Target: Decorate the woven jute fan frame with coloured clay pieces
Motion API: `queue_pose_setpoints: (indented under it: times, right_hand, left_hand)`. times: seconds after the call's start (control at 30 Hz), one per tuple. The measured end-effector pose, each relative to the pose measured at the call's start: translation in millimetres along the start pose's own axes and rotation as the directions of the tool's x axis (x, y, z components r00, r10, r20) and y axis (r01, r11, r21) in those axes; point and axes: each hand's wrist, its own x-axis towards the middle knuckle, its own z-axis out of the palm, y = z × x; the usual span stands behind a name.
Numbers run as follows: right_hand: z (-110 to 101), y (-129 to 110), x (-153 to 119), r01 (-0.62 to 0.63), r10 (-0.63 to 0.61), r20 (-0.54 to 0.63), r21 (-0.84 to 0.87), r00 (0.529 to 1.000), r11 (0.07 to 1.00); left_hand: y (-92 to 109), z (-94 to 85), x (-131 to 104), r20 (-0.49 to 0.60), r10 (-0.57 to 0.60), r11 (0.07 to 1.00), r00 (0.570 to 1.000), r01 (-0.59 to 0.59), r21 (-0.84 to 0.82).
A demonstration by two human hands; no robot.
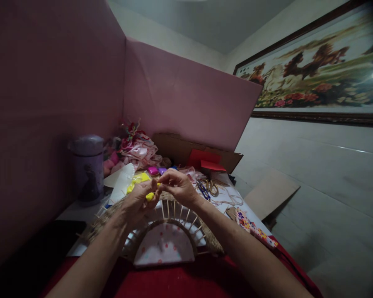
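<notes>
My left hand [143,195] is closed round a lump of yellow modelling clay [149,196], which shows below its thumb. Fingertips of my right hand [178,185] meet the left ones and pinch a small yellow bit between them. Just behind the left hand lies a clear packet of yellow clay [139,179]. Under both wrists is a half-round woven piece [108,221] with thin wooden sticks [174,210] fanning out. At its centre sits a half-round pad of white dotted cloth [165,244].
A lidded purple cup [87,169] stands at left, near a heap of pink ribbons [139,151]. Scissors [213,188] and a blue-handled tool [203,189] lie at right, before red paper [205,158]. Flower-patterned material [255,229] is at the right edge. Pink panels [186,95] enclose the back.
</notes>
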Motion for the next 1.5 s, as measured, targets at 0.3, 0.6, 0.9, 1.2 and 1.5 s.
queue_pose_setpoints:
  times: [0.3, 0.6, 0.9, 1.2, 1.5]
  right_hand:
    - [-3, -1, -3, 0.002, -0.003, -0.011, -0.063, 1.0, 0.998]
    - [-5, 0, -5, 0.009, -0.01, -0.013, -0.084, 1.0, 0.996]
    - [-10, -1, -4, -0.02, 0.02, 0.004, -0.058, 1.0, 0.998]
    - [-13, -4, 2, -0.037, 0.037, 0.034, 0.013, 0.999, 0.999]
    - [-8, -2, -2, -0.059, 0.059, 0.009, -0.026, 0.998, 0.998]
  left_hand:
    - [-2, 0.7, 1, 0.012, -0.007, 0.998, 1.0, 0.007, 0.063]
    - [-1, 1.2, 3, 0.0, -0.005, 0.996, 1.0, 0.005, 0.084]
    - [-1, 1.2, 1, 0.042, 0.002, 0.997, 0.999, -0.005, 0.077]
    - [-2, 2.0, 0, 0.079, 0.002, 0.997, 0.997, -0.008, 0.082]
    - [-1, 4.9, 0, 0.014, 0.013, 0.998, 1.0, -0.014, 0.058]
